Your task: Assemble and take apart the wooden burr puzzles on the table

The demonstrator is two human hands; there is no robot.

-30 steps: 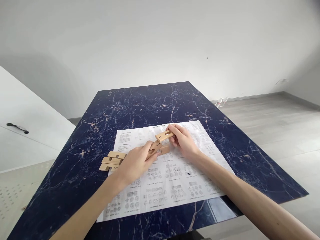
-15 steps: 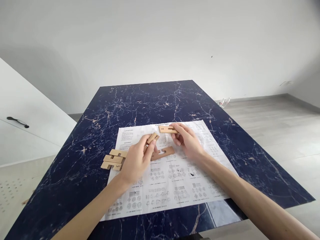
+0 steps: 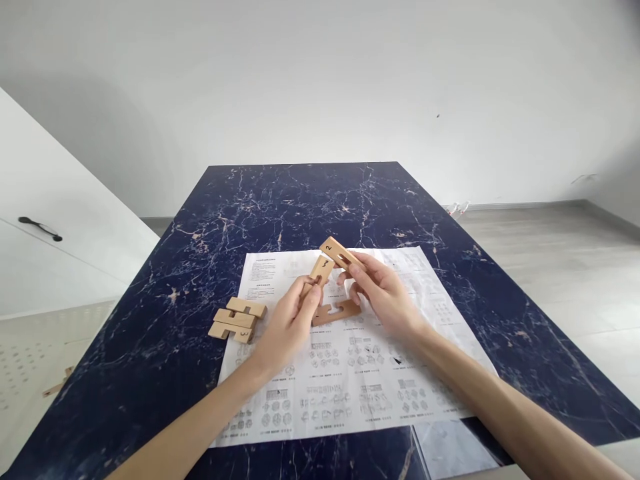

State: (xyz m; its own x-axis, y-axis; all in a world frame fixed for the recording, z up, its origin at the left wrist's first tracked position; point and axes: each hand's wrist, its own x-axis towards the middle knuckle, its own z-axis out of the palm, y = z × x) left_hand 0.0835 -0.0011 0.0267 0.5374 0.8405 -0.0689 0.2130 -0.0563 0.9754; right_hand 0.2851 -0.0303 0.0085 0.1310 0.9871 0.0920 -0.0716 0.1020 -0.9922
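Observation:
My left hand pinches a small notched wooden piece marked 3, held upright above the paper. My right hand grips a second wooden piece marked 2, tilted, with its end touching the top of the first. Beneath the hands a third notched wooden piece lies flat on a printed instruction sheet. To the left, a small stack of wooden pieces rests at the sheet's edge on the dark blue marble table.
A white cabinet with a black handle stands left of the table. Grey floor lies to the right, with small objects by the far wall's skirting. A small wooden bit lies on the floor at the left.
Both hands lifted their wooden pieces off the sheet and brought them together; the right piece tilted and now meets the left piece's top. The third piece stayed on the paper.

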